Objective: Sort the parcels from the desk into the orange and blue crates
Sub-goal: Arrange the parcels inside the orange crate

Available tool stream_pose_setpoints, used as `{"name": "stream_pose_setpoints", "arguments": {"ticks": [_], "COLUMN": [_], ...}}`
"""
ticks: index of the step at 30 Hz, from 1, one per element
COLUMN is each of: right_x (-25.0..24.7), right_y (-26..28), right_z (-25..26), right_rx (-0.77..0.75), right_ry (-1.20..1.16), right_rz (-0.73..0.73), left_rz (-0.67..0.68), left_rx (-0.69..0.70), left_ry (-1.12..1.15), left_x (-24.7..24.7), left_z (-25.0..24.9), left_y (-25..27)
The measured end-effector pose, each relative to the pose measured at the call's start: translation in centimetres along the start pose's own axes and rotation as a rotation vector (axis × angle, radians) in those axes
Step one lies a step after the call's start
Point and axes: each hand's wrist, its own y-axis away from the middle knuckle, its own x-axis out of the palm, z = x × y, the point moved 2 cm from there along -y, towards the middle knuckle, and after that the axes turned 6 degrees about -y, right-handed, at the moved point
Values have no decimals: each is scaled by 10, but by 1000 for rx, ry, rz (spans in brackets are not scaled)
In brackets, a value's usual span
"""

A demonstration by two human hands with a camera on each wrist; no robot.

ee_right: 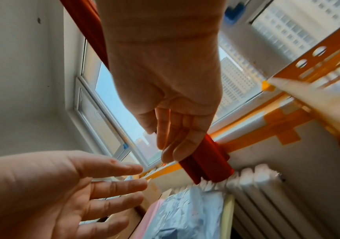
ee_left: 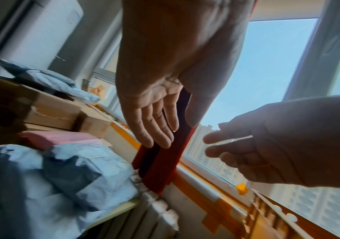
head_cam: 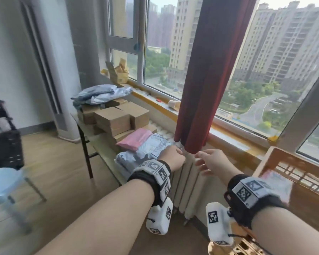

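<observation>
Both hands hold nothing: left hand point(head_cam: 170, 157) and right hand point(head_cam: 213, 161) reach with fingers straight and spread above the grey mailer bags point(head_cam: 151, 148) on the desk point(head_cam: 99, 150), beside a pink parcel point(head_cam: 134, 138). Orange crate point(head_cam: 291, 168) stands at the right.

Head view looks down; both wrist views share the red curtain point(ee_left: 160, 163).
</observation>
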Motion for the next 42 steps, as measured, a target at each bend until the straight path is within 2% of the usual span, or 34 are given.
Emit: {"name": "stream_pose_setpoints", "arguments": {"ticks": [7,12,25,33,42], "right_x": [62,99,149,174,209], "right_y": [-51,-102,-226,-262,-277], "right_z": [13,21,22,21,29], "right_rx": [-19,-21,47,42,56], "right_ry": [6,-32,-14,0,-32], "right_rz": [110,162,210,222,229], "left_rz": [-112,-133,-152,-193,-191], "left_rx": [-95,-143,-245,-319,-332], "left_ry": [45,38,63,68,47], "left_x": [-36,-66,-98,-117,-140], "left_z": [49,76,118,149,175], "left_y": [-48,-97,-210,-241,-264]}}
